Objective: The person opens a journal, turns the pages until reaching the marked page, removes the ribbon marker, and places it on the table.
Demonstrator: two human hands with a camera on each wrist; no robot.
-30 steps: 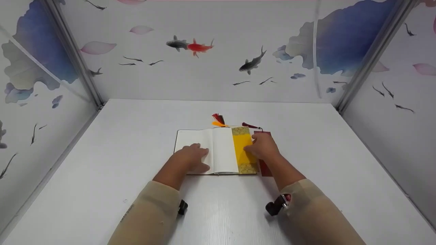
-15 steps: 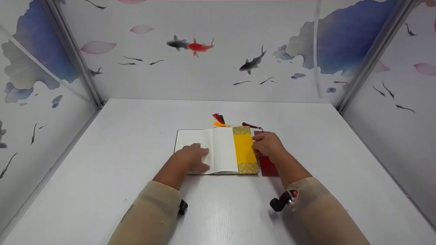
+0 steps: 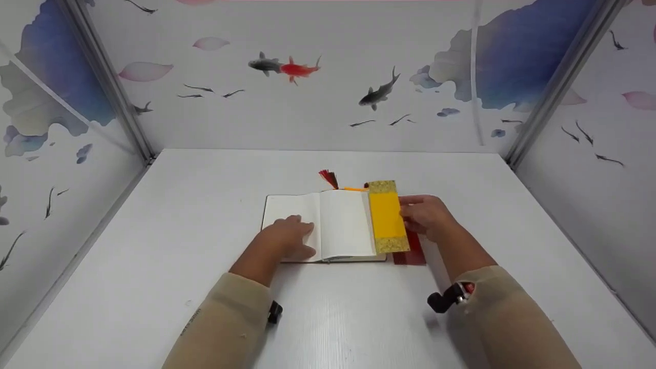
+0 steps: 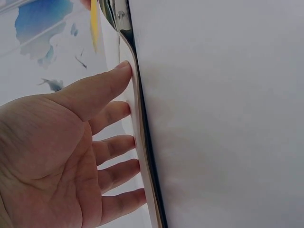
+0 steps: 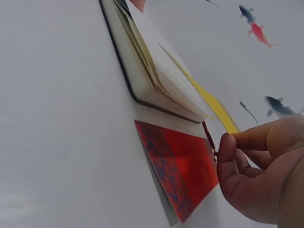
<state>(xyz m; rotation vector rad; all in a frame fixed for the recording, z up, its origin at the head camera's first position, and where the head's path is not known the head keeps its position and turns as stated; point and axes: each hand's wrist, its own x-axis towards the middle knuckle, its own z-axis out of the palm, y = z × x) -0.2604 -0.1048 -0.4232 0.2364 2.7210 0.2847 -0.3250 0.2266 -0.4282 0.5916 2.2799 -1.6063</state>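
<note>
An open notebook (image 3: 347, 223) with blank white pages lies on the table. My left hand (image 3: 291, 237) rests on its left page, fingers spread and fairly straight; in the left wrist view the fingertips (image 4: 124, 108) press on the paper. My right hand (image 3: 428, 215) pinches the edge of a yellow bookmark (image 3: 388, 215) with gold patterned ends between thumb and fingers. That bookmark is raised over the notebook's right edge, as the right wrist view shows. A red bookmark (image 5: 183, 164) with a dark patterned band lies on the table under the right hand, partly hidden by the yellow one in the head view.
A red and dark tassel (image 3: 328, 178) sticks out past the notebook's top edge, with an orange cord (image 3: 355, 189) beside it. The white table (image 3: 215, 179) is enclosed by printed walls (image 3: 328, 113) at the back and both sides.
My right hand has taken hold of the yellow bookmark and drawn it right, lifting it off the right page. Its orange tassel has slid right too. The left hand has stayed put.
</note>
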